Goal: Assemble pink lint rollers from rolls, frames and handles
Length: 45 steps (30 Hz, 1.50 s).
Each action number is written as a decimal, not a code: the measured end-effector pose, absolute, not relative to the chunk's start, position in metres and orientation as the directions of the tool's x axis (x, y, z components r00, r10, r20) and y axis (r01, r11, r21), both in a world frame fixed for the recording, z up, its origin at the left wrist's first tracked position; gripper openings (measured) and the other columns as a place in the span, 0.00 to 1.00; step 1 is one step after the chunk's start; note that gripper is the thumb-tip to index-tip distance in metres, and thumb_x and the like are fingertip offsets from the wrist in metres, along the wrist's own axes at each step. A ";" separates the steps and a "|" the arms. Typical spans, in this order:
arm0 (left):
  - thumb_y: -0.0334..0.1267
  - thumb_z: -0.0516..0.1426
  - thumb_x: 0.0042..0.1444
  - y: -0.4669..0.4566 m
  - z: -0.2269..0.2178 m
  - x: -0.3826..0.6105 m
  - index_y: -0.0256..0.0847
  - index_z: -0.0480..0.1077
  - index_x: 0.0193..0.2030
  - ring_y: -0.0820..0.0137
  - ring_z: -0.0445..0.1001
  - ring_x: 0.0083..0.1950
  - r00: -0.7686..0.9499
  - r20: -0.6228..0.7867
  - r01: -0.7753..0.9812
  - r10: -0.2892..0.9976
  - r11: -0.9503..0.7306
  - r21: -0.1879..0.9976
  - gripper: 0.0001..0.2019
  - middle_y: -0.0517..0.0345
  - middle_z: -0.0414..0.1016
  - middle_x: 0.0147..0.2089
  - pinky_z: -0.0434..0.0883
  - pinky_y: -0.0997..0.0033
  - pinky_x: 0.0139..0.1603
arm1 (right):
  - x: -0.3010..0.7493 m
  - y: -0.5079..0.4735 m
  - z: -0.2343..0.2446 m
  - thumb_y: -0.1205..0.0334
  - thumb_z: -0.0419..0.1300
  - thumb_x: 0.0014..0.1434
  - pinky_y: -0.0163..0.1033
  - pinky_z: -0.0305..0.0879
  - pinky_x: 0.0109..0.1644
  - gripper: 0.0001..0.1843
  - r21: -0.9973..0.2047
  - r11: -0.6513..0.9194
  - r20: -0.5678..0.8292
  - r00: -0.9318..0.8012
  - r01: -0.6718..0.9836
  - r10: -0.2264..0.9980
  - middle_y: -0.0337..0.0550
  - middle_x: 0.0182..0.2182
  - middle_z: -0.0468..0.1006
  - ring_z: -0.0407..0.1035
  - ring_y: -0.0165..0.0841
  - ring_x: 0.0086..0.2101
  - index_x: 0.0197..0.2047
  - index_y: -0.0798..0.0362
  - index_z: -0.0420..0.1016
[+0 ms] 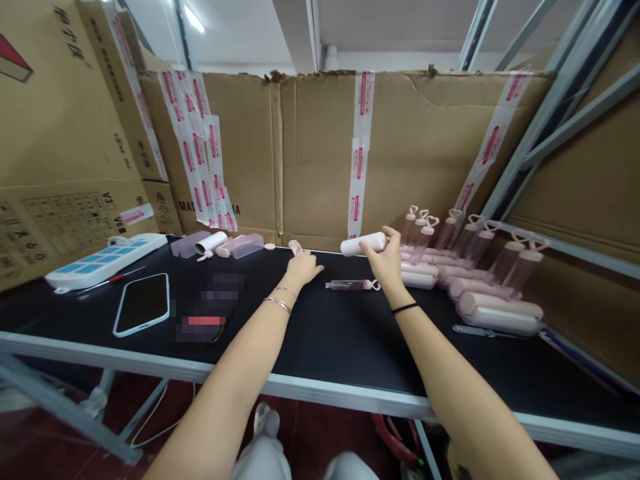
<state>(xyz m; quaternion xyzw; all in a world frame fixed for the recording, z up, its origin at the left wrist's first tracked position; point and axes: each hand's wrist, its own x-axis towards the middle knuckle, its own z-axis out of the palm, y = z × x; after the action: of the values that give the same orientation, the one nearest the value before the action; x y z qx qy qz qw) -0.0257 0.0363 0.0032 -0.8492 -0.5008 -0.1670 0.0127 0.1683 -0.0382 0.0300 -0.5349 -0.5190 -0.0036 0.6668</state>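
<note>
— Hands first: what has each got?

— Right hand (387,261) is closed round a white roll (361,244), held level just above the black table (325,333). Left hand (301,267) rests on the table, fingers curled loosely, touching a small pink cap (295,247) at its fingertips; whether it grips the cap I cannot tell.

— Anything between them?

— A clear pink handle (353,285) lies flat on the table, just below the roll and beside the right wrist.

— And to the right?

— Finished pink rollers (495,310) lie stacked there, with heart-topped handles (470,230) standing behind them against the cardboard wall (320,147).

— Left side?

— A phone (143,303) face up, a white tray (103,260) with blue cells, and more parts (213,243) near the cardboard.
</note>
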 end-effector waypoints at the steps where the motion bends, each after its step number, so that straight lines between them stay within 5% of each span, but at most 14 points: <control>1: 0.38 0.55 0.58 0.035 0.005 -0.029 0.35 0.68 0.44 0.52 0.67 0.56 0.401 0.301 0.873 0.865 -0.460 0.161 0.11 0.40 0.70 0.51 0.69 0.56 0.51 | 0.168 -0.039 0.031 0.51 0.64 0.45 0.50 0.61 0.54 0.35 -0.740 0.438 0.669 0.487 0.510 0.561 0.50 0.46 0.70 0.66 0.40 0.45 0.54 0.54 0.59; 5: 0.21 0.53 0.48 0.031 0.015 -0.040 0.39 0.64 0.46 0.60 0.70 0.50 0.391 0.375 0.855 0.841 -0.482 0.190 0.18 0.48 0.70 0.47 0.69 0.62 0.47 | 0.167 -0.039 0.034 0.49 0.64 0.45 0.48 0.64 0.53 0.34 -0.792 0.505 0.606 0.541 0.344 0.583 0.48 0.46 0.69 0.67 0.38 0.46 0.53 0.53 0.59; 10: 0.23 0.52 0.49 0.025 0.022 -0.047 0.41 0.64 0.47 0.61 0.65 0.55 0.539 0.505 0.698 0.674 -0.693 0.181 0.18 0.51 0.65 0.51 0.64 0.58 0.56 | 0.173 -0.031 0.033 0.50 0.62 0.45 0.40 0.71 0.36 0.30 -0.856 0.504 0.460 0.611 0.112 0.644 0.46 0.47 0.68 0.68 0.35 0.41 0.49 0.49 0.59; 13: 0.28 0.57 0.47 0.026 0.016 -0.052 0.41 0.59 0.57 0.57 0.62 0.60 0.477 0.400 0.737 0.783 -0.604 0.304 0.28 0.47 0.61 0.58 0.63 0.56 0.58 | 0.176 -0.026 0.029 0.53 0.61 0.44 0.36 0.70 0.29 0.27 -0.881 0.472 0.376 0.581 -0.017 0.722 0.41 0.42 0.67 0.68 0.32 0.36 0.48 0.47 0.60; 16: 0.33 0.57 0.49 0.031 0.011 -0.058 0.40 0.65 0.52 0.58 0.69 0.54 0.488 0.193 0.764 0.851 -0.524 0.378 0.21 0.49 0.70 0.53 0.65 0.59 0.54 | 0.176 -0.024 0.024 0.56 0.62 0.42 0.35 0.70 0.29 0.25 -0.913 0.402 0.319 0.493 -0.071 0.810 0.37 0.37 0.67 0.68 0.29 0.33 0.45 0.46 0.61; 20: 0.36 0.55 0.51 0.036 0.011 -0.060 0.39 0.72 0.41 0.65 0.74 0.44 0.530 0.213 0.673 0.821 -0.560 0.484 0.10 0.53 0.76 0.44 0.67 0.70 0.45 | 0.172 -0.027 0.020 0.55 0.65 0.40 0.39 0.73 0.36 0.26 -0.923 0.384 0.364 0.260 -0.028 0.894 0.36 0.34 0.67 0.69 0.31 0.35 0.44 0.46 0.65; 26: 0.43 0.47 0.61 0.028 0.016 -0.047 0.37 0.72 0.39 0.70 0.66 0.21 0.373 0.112 0.596 0.921 -0.331 0.732 0.16 0.57 0.68 0.20 0.63 0.72 0.26 | 0.164 -0.030 0.014 0.49 0.67 0.42 0.42 0.71 0.39 0.24 -0.899 0.418 0.424 0.017 0.130 0.906 0.39 0.36 0.69 0.67 0.32 0.35 0.40 0.49 0.67; 31: 0.49 0.43 0.63 0.029 0.013 -0.036 0.38 0.68 0.42 0.74 0.62 0.17 0.295 -0.021 0.357 0.955 -0.090 0.930 0.19 0.59 0.67 0.22 0.58 0.76 0.19 | 0.165 -0.022 0.001 0.45 0.64 0.44 0.43 0.67 0.39 0.23 -0.844 0.433 0.455 -0.002 0.318 0.890 0.39 0.35 0.70 0.67 0.34 0.34 0.38 0.49 0.64; 35: 0.59 0.41 0.61 0.031 0.011 -0.025 0.39 0.64 0.34 0.77 0.55 0.16 0.306 -0.088 0.105 0.948 0.059 0.993 0.25 0.61 0.63 0.20 0.52 0.78 0.16 | 0.167 -0.021 0.000 0.45 0.64 0.44 0.42 0.64 0.39 0.24 -0.762 0.435 0.478 -0.036 0.480 0.878 0.38 0.32 0.70 0.66 0.34 0.32 0.37 0.49 0.61; 38: 0.60 0.39 0.61 0.028 0.015 -0.017 0.39 0.62 0.32 0.77 0.55 0.17 0.314 -0.011 -0.017 0.949 0.017 1.000 0.26 0.62 0.59 0.20 0.52 0.79 0.16 | 0.164 -0.027 0.004 0.47 0.65 0.42 0.41 0.62 0.37 0.25 -0.642 0.417 0.491 -0.071 0.643 0.868 0.37 0.30 0.69 0.65 0.34 0.31 0.36 0.50 0.60; 41: 0.56 0.37 0.64 0.018 0.024 -0.012 0.38 0.66 0.40 0.75 0.62 0.22 0.272 0.239 -0.063 0.932 -0.230 0.971 0.26 0.58 0.65 0.26 0.58 0.77 0.20 | 0.158 -0.033 0.009 0.48 0.64 0.45 0.42 0.62 0.41 0.24 -0.563 0.473 0.522 -0.153 0.678 0.839 0.42 0.36 0.73 0.67 0.38 0.36 0.41 0.51 0.62; 45: 0.50 0.42 0.65 -0.006 0.042 -0.016 0.46 0.61 0.60 0.67 0.70 0.48 0.343 0.640 0.088 0.688 -0.702 0.707 0.21 0.52 0.70 0.53 0.67 0.68 0.49 | 0.148 -0.040 0.012 0.47 0.61 0.51 0.45 0.62 0.44 0.25 -0.535 0.567 0.568 -0.230 0.626 0.790 0.46 0.41 0.74 0.68 0.41 0.39 0.47 0.51 0.64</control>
<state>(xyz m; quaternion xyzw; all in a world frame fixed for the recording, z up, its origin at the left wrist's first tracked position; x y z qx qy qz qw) -0.0164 -0.0064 0.0417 -0.7658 -0.2533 -0.5144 -0.2912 0.1478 -0.0395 0.0117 -0.4550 -0.7783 0.0974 0.4217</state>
